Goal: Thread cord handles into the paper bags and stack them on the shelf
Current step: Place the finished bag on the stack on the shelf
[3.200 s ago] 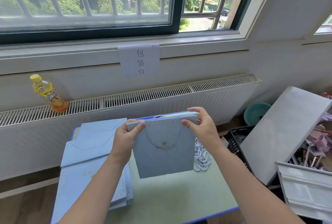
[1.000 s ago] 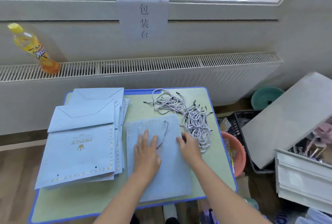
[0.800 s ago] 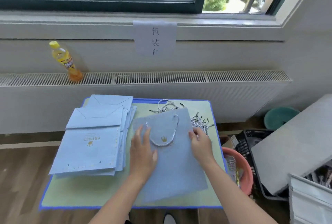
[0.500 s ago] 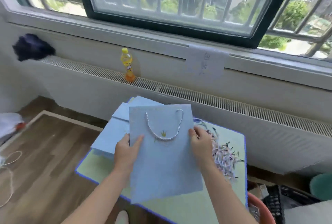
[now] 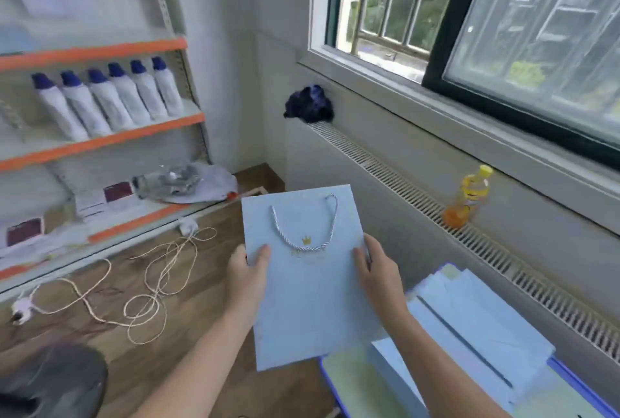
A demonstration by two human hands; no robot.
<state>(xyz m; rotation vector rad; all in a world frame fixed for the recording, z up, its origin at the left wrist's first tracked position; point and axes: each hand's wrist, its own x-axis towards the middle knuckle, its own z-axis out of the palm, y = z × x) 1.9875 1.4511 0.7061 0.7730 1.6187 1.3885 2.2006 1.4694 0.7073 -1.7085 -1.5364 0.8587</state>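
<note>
bag stack (image 5: pixel 469 333): cut off lower right | shelf (image 5: pixel 100 52): blurred, cut off left

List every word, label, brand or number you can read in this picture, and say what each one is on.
No text can be read here.
Paper bag: a gold crown emblem, with faint gold lettering under it, too blurred to read.
Yellow drink bottle on the radiator: label too blurred to read.
White bottles with blue caps on the shelf: no legible print.
Dark red and white packs on the lower shelf: print too small to read.

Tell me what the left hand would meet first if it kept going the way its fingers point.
Probably nothing close: the left hand, gripping the paper bag, points over bare floor toward the shelf. Depth is unclear.
</note>
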